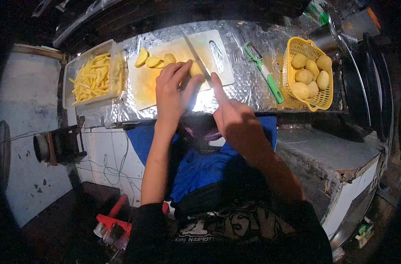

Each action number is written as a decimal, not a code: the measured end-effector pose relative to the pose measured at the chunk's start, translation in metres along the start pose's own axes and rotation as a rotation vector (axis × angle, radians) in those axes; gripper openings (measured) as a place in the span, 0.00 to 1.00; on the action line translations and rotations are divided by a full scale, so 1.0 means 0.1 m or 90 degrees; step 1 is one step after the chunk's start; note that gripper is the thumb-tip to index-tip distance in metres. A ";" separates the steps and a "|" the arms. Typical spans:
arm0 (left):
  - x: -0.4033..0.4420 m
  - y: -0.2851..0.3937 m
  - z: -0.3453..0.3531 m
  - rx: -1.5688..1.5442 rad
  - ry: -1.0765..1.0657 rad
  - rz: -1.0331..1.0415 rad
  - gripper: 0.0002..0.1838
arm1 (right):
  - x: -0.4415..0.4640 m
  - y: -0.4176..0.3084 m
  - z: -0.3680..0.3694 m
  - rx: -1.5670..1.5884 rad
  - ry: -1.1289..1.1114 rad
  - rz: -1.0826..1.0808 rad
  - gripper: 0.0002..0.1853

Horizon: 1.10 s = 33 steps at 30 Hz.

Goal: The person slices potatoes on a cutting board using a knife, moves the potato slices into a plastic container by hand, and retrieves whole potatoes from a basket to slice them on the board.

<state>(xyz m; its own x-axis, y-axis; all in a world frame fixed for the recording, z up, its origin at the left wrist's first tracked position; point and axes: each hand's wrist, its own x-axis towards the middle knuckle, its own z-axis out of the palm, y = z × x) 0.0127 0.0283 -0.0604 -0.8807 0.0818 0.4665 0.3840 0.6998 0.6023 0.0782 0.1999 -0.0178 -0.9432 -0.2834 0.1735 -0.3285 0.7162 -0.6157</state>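
On a white cutting board [143, 94], my left hand [173, 86] grips a peeled potato piece [195, 69] between thumb and fingers. My right hand [231, 110] is closed round the handle of a knife [194, 52], its index finger stretched along the blade's near end. The blade lies against the right side of the potato piece and points away from me. Several cut potato slices [153, 61] lie on the board, beyond and left of my left hand.
Left of the board stands a clear container [69, 97] of potato sticks [93, 78]. To the right lie a green-handled peeler [271, 83] and a yellow basket [287, 78] holding several peeled potatoes [303, 76]. The foil-covered counter's [249, 99] front edge runs below my hands.
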 end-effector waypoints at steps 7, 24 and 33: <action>-0.01 -0.02 0.00 -0.008 0.002 0.013 0.20 | 0.27 -0.15 0.05 -0.102 -0.198 0.159 0.39; -0.01 -0.06 0.00 -0.034 0.009 0.019 0.18 | 0.30 -0.17 -0.08 0.040 -0.141 0.146 0.37; -0.04 -0.08 0.00 0.007 0.024 0.045 0.17 | 0.51 -0.08 0.13 -0.015 -0.172 0.159 0.37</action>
<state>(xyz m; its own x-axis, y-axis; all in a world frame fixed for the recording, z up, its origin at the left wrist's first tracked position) 0.0131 0.0221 -0.0671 -0.8402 0.1041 0.5321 0.4414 0.7014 0.5597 0.0334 0.1710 -0.0142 -0.9484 -0.2530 -0.1910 -0.0932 0.7985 -0.5948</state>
